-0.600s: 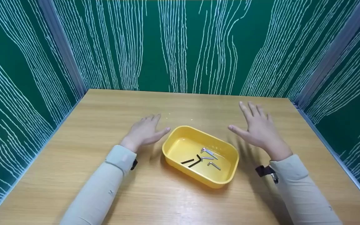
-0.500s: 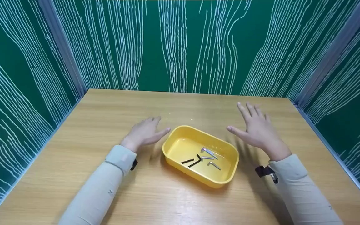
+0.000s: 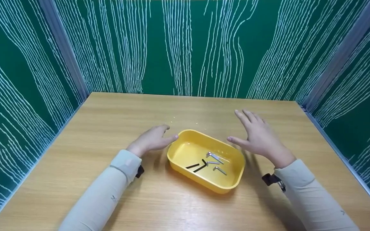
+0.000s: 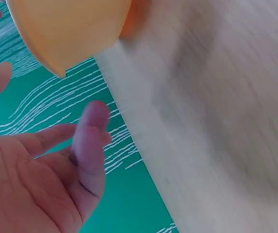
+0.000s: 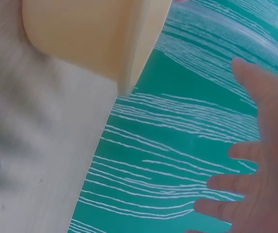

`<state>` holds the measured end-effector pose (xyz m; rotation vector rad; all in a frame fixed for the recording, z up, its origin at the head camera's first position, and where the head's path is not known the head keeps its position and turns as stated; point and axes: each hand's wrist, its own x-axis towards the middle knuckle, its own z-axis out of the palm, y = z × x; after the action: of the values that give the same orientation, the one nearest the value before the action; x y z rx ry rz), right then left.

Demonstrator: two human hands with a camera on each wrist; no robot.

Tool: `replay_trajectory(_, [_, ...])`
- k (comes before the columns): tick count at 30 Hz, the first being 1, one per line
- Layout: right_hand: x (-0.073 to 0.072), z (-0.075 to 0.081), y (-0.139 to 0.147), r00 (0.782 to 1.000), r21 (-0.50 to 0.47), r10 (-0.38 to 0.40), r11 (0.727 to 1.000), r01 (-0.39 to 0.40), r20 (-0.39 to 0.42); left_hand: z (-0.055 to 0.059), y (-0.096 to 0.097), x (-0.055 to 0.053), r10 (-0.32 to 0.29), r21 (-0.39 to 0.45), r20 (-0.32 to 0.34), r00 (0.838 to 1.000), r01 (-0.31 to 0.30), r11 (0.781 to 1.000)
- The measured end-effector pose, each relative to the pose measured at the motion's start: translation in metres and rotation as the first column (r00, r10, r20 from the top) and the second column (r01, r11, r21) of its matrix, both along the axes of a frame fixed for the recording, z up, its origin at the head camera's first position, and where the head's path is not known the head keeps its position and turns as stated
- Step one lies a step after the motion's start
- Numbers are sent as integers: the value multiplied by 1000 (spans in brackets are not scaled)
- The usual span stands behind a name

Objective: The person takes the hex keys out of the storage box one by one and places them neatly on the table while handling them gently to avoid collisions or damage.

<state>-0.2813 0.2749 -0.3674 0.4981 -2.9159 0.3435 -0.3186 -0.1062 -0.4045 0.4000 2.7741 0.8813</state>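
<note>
A yellow plastic bin [image 3: 185,176] sits at an angle on the table, with several L-shaped hex keys lying on its floor. Two of these are black hex keys [image 3: 201,167]; the others are silver hex keys [image 3: 220,170]. My left hand [image 3: 151,139] hovers by the bin's left end, thumb close to the rim, though contact cannot be told in the head view. Its fingers are loosely bent and hold nothing in the left wrist view. Beyond the bin's right end, my right hand [image 3: 262,138] is held up with fingers spread, apart from the bin and holding nothing.
The wooden table [image 3: 75,179] carries a few tiny pale specks behind the bin. Green walls [image 3: 156,48] with white wavy lines enclose its back and sides. Dark wrist straps [image 3: 270,179] show at both cuffs.
Both hands have moved inward toward the bin and slightly nearer the person, the right one further. The left fingers bend a little more. The bin and hex keys stay put.
</note>
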Motion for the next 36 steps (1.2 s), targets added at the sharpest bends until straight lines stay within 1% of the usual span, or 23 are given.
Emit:
replay_trajectory(7, [4,-1,-6,996,-2,86,996,-86,-26,-3,5,2,-18,96,65,998,12,995])
replay_trajectory(13, [7,-1,-15,991,5,133,991,-133,-24,-7,9,-1,-53,123,108,993,40,992])
replay_trajectory(20, [9,2,-28,982,24,189,982,-189,-8,-11,15,-5,-81,131,110,991,66,989])
replay_trajectory(24, [10,2,-35,971,61,237,970,-236,-13,-13,19,-5,-91,153,115,989,72,986])
replay_trajectory(27, [12,0,-40,963,90,269,960,-266,-21,-17,20,-6,-113,190,114,987,90,978])
replay_trajectory(31, [12,-2,-46,946,109,322,942,-317,-29,-21,21,-6,-147,228,89,985,124,966])
replay_trajectory(34, [13,-4,-50,933,118,358,929,-352,-33,-23,21,-6,-157,232,63,986,138,963])
replay_trajectory(36, [14,-4,-52,929,123,370,923,-364,-28,-24,22,-6,-159,227,42,986,146,963])
